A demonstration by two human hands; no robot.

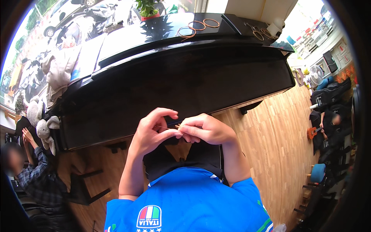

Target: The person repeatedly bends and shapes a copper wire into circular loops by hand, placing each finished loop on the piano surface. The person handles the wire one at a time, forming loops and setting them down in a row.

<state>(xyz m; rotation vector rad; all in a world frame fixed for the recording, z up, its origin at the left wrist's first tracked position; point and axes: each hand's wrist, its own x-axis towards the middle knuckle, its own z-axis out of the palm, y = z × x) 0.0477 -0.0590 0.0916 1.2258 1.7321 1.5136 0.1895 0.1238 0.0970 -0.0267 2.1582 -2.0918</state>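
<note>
Close in front of my body, my hands work together on a thin copper-coloured wire (164,127). My right hand (207,128) pinches it between thumb and fingers, and a short golden bit shows at the fingertips. My left hand (148,131) has its fingers curled around the wire's other side. Its thumb reaches across to the right fingertips, while the index finger arches above, apart from the thumb. The fingers hide part of the wire. Behind them stands a black piano-like cabinet (170,85), with several coils of copper-coloured wire (198,26) lying on its top.
More coils (259,34) lie by a white cup-shaped thing (275,28) at the top's right end. A potted plant (148,8) stands at the back. Plush toys (45,123) hang at the left, near a seated person (36,170). Another person holds a small orange ukulele (312,133) at far right.
</note>
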